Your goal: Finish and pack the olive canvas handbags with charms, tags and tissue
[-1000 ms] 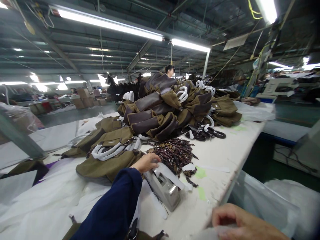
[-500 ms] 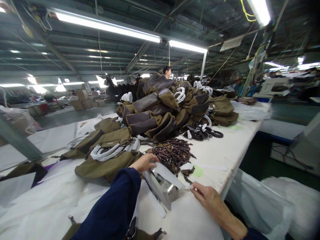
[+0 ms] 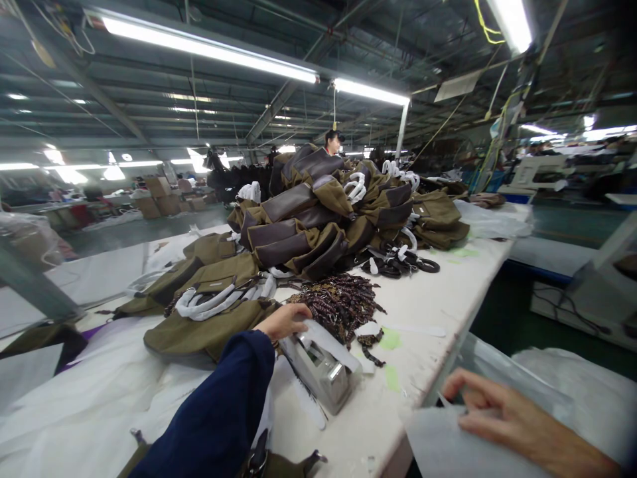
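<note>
Tape dispenser (image 3: pixel 318 375), grey metal, draped with white strip (image 3: pixel 326 342).

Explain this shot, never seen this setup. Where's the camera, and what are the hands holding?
This is a single view from a camera worn on a person's head, looking forward and down, so their arms enter from the bottom of the picture. The left hand, in a navy sleeve, rests beside a grey machine with a white strip lying over it. The right hand holds a white sheet near the table's edge. On the long white table are heaped olive and brown bags, with braided brown cords beside them. Another person stands beyond the heap, in a large factory hall.
</note>
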`<state>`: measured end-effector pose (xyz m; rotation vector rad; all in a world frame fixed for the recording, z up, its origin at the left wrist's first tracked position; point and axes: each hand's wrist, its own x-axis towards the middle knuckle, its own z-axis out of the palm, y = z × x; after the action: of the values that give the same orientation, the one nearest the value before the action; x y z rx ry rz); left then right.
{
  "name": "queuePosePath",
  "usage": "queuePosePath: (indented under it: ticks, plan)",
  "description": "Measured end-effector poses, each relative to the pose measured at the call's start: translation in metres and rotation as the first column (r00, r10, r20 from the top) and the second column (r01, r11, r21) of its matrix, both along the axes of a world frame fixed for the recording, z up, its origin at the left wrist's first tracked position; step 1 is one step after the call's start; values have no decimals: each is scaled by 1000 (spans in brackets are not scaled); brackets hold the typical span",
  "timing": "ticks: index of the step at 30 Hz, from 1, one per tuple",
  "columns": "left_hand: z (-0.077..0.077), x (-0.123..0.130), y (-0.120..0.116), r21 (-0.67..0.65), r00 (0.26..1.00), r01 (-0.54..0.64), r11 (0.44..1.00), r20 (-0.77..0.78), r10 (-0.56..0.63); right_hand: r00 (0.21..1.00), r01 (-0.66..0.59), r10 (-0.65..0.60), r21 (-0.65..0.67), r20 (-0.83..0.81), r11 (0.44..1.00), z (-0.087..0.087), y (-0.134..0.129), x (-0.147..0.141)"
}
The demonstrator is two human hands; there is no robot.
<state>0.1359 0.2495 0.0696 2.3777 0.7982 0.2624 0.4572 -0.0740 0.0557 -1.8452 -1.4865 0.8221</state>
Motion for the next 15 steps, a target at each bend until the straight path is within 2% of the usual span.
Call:
queuePosePath:
  ticks: [3, 5, 7, 9, 10, 12, 15]
  plan:
    - [0, 1, 1, 12, 1000, -14, 1000, -18, 14, 978, -187, 187, 6, -90, 982, 52, 49, -7]
    - [0, 1, 3, 15, 999, -14, 1000, -30, 15, 958, -284, 285, 20, -42, 959, 75, 91, -15]
    - [1, 2, 6, 11, 999, -5, 1000, -43, 5, 922, -350, 342, 12, 179, 937, 86, 133, -23]
    - [1, 4, 9, -3, 998, 5, 1000, -59, -5, 829, -354, 327, -27, 454, 935, 89, 169, -31]
    - [2, 5, 12, -16, 998, 10, 1000, -69, -11, 789, -367, 334, -41, 515, 929, 90, 182, -35]
    - [3, 8, 17, -52, 996, 22, 998, -88, -26, 788, -430, 410, -66, 460, 900, 95, 199, -43]
    - [4, 11, 24, -113, 995, 43, 993, -90, -53, 828, -535, 541, -81, 147, 841, 111, 207, -52]
